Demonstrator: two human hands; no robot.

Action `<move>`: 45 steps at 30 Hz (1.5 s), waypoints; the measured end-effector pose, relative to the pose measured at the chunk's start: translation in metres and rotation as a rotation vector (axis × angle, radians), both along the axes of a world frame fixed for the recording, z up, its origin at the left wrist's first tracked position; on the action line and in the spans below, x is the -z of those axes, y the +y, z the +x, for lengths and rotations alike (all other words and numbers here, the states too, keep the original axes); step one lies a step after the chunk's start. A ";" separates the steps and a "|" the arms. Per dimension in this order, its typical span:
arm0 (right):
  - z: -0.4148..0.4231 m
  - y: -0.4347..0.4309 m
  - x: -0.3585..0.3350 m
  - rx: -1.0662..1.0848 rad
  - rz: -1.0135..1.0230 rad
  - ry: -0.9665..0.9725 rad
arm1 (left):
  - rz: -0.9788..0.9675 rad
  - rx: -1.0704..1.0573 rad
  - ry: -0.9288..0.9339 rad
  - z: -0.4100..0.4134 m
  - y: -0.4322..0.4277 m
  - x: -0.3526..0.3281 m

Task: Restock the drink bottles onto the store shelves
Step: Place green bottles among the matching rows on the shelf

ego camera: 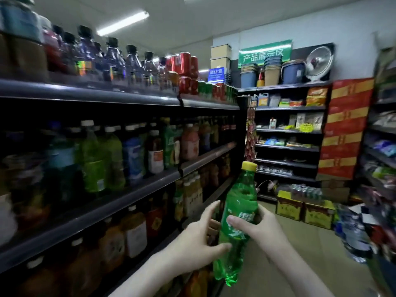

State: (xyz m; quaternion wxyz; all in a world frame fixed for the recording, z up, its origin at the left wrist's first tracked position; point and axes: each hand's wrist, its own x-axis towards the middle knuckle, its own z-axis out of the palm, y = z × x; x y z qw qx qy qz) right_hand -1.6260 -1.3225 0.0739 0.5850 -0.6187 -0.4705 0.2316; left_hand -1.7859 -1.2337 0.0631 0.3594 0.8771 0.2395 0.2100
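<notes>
While both hands grip it, a green soda bottle stands tilted in the aisle at 6 o'clock, its yellow cap toward 12. The right hand lays its thumb across the label, and the left hand sets its thumb lower down. Fingers behind the bottle are mostly hidden. Drink shelves at 9 o'clock blur, and the goods at 3 o'clock are smeared beyond reading.

Crowded shelves left, open aisle right.
</notes>
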 end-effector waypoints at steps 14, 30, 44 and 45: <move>0.344 0.235 0.002 0.022 0.132 0.028 | 0.043 -0.188 -0.126 0.339 0.236 -0.002; 0.484 0.595 -0.019 -0.236 0.527 0.114 | 0.432 -1.010 -0.164 0.446 0.524 -0.039; 0.512 0.791 -0.054 -0.545 0.322 0.027 | 0.583 -1.077 -0.061 0.551 0.652 -0.055; 0.511 0.800 -0.056 -0.550 0.298 0.011 | 0.526 -1.096 -0.028 0.556 0.658 -0.058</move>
